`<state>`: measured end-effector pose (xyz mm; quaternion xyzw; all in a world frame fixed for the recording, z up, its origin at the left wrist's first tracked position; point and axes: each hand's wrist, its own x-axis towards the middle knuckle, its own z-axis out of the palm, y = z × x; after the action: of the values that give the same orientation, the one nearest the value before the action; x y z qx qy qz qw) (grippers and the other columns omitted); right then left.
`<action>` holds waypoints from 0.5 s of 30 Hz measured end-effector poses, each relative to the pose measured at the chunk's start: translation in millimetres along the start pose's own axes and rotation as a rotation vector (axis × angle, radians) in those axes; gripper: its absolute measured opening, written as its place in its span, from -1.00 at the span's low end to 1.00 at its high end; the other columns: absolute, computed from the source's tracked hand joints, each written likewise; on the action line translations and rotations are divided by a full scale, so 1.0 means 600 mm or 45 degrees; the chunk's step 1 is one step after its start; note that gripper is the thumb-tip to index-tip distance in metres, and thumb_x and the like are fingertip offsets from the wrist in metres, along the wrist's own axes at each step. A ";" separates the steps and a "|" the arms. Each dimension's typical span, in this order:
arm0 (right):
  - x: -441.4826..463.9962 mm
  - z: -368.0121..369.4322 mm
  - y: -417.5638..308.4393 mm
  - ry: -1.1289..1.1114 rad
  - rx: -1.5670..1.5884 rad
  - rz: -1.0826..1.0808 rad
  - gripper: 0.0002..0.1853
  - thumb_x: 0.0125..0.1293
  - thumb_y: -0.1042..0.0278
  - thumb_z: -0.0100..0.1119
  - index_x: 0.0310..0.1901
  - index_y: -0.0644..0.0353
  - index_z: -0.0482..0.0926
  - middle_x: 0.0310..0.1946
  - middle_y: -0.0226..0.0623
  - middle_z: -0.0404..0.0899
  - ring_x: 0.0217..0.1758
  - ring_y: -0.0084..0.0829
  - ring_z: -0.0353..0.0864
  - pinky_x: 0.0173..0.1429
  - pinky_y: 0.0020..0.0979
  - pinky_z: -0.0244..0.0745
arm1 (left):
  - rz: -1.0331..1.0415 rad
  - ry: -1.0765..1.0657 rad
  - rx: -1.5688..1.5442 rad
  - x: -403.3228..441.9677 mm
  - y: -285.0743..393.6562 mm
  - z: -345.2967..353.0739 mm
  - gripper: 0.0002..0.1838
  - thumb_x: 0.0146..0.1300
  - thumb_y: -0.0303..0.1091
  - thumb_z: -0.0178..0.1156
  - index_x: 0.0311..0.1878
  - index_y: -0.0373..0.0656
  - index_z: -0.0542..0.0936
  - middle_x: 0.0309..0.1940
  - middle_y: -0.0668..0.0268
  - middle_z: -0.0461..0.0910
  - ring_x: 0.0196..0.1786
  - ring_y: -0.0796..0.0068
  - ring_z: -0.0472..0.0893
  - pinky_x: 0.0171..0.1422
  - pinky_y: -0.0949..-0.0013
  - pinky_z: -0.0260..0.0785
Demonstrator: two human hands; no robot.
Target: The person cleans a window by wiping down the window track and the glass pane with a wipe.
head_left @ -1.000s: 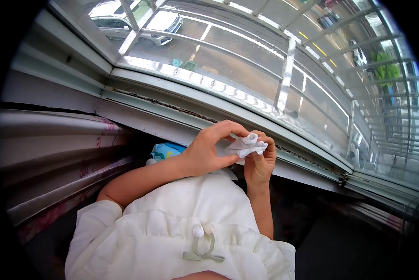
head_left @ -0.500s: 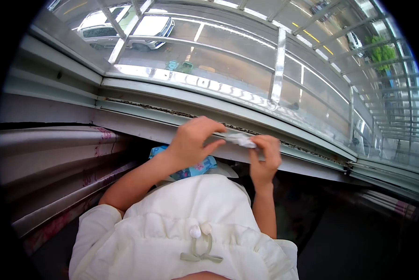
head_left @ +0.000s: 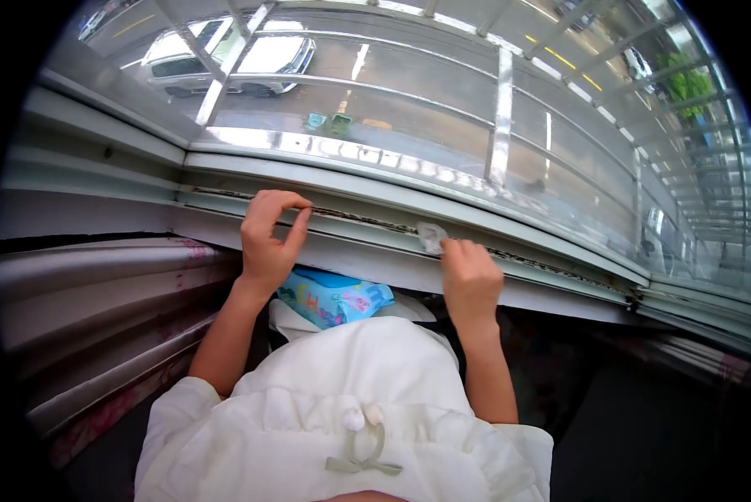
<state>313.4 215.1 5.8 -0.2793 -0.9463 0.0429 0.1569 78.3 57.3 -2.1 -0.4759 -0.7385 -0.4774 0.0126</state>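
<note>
White, crumpled tissue [head_left: 431, 238] sits over the window track [head_left: 363, 221], pinched at its near end between the right hand's [head_left: 471, 276] thumb and forefinger. From that grip it lies to the left and far side, its loose bulk reaching past the fingertips. Its slightly longer axis runs far to near, across the track rather than along it; the track itself slants from far left to near right. Whether the tissue touches the dark grime in the groove I cannot tell.

Of the 2 hands, the right is nearer the tissue and the only 1 on it. The left hand [head_left: 271, 234] is well apart, to the left, its thumb and forefinger curved with the tips close together by the track; I cannot tell if they meet or hold anything. Between the forearms, on the near side of the sill [head_left: 375, 262], lies a blue printed packet [head_left: 338, 299].
</note>
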 end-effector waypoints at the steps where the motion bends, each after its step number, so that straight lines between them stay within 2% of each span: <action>1: 0.006 0.006 -0.014 0.003 0.009 -0.006 -0.84 0.06 0.50 0.19 -0.28 0.12 0.56 -0.43 -0.29 0.50 -0.32 -0.28 0.55 -0.28 -0.22 0.48 | -0.025 0.056 -0.007 0.000 -0.001 -0.007 -0.85 0.07 -0.63 0.28 -0.27 -0.23 0.61 -0.30 0.23 0.64 -0.18 0.19 0.60 -0.04 0.28 0.41; 3: 0.023 0.015 -0.041 -0.009 0.256 -0.191 -0.81 0.09 0.53 0.20 -0.21 0.16 0.60 -0.44 -0.28 0.53 -0.35 -0.26 0.57 -0.23 -0.28 0.49 | -0.053 0.142 -0.001 -0.002 -0.007 -0.020 -0.84 0.08 -0.66 0.26 -0.25 -0.24 0.61 -0.28 0.22 0.64 -0.16 0.22 0.60 -0.02 0.31 0.41; 7: 0.055 0.041 -0.107 0.049 0.174 -0.379 -0.81 0.10 0.46 0.22 -0.21 0.19 0.59 -0.45 -0.35 0.50 -0.35 -0.32 0.56 -0.21 -0.32 0.48 | -0.073 0.143 0.056 -0.008 -0.003 -0.038 -0.83 0.08 -0.64 0.26 -0.24 -0.23 0.63 -0.26 0.21 0.65 -0.13 0.20 0.61 0.02 0.28 0.41; 9: 0.068 0.055 -0.132 0.072 0.218 -0.456 -0.79 0.09 0.38 0.27 -0.21 0.17 0.60 -0.43 -0.41 0.47 -0.31 -0.37 0.53 -0.18 -0.37 0.45 | 0.051 -0.059 0.093 -0.013 0.009 -0.035 -0.80 0.07 -0.60 0.24 -0.19 -0.21 0.63 -0.20 0.20 0.66 -0.09 0.15 0.61 0.09 0.22 0.40; 10: 0.070 0.057 -0.138 0.073 0.217 -0.453 -0.79 0.09 0.38 0.27 -0.21 0.17 0.60 -0.43 -0.41 0.47 -0.31 -0.37 0.53 -0.18 -0.37 0.45 | 0.054 -0.061 0.092 -0.017 0.017 -0.029 -0.80 0.07 -0.60 0.24 -0.19 -0.21 0.63 -0.20 0.20 0.66 -0.09 0.15 0.61 0.09 0.22 0.40; 12: 0.071 0.056 -0.141 -0.022 0.194 -0.416 -0.78 0.10 0.31 0.29 -0.20 0.14 0.61 -0.40 -0.42 0.46 -0.26 -0.40 0.52 -0.14 -0.39 0.41 | 0.222 -0.327 0.048 -0.024 0.033 -0.010 -0.71 0.05 -0.56 0.23 -0.10 -0.21 0.62 -0.12 0.18 0.65 -0.03 0.10 0.60 0.16 0.15 0.39; 13: 0.068 0.055 -0.137 -0.021 0.187 -0.408 -0.78 0.10 0.31 0.29 -0.20 0.14 0.61 -0.40 -0.42 0.46 -0.26 -0.40 0.52 -0.14 -0.39 0.41 | 0.228 -0.330 0.040 -0.027 0.038 -0.004 -0.71 0.05 -0.56 0.23 -0.10 -0.21 0.62 -0.12 0.18 0.65 -0.03 0.10 0.60 0.16 0.15 0.39; 15: 0.055 0.051 -0.122 -0.033 0.091 -0.332 -0.78 0.12 0.27 0.29 -0.20 0.11 0.62 -0.38 -0.41 0.47 -0.22 -0.42 0.52 -0.09 -0.38 0.38 | 0.191 -0.464 0.054 -0.028 0.044 0.008 -0.58 -0.01 -0.57 0.23 0.02 -0.23 0.58 -0.09 0.13 0.63 -0.01 0.03 0.58 0.19 0.11 0.38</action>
<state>239.8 171.7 -2.1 -0.1477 -0.9744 0.0594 0.1587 108.5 51.4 5.7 -0.6079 -0.7010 -0.3653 -0.0757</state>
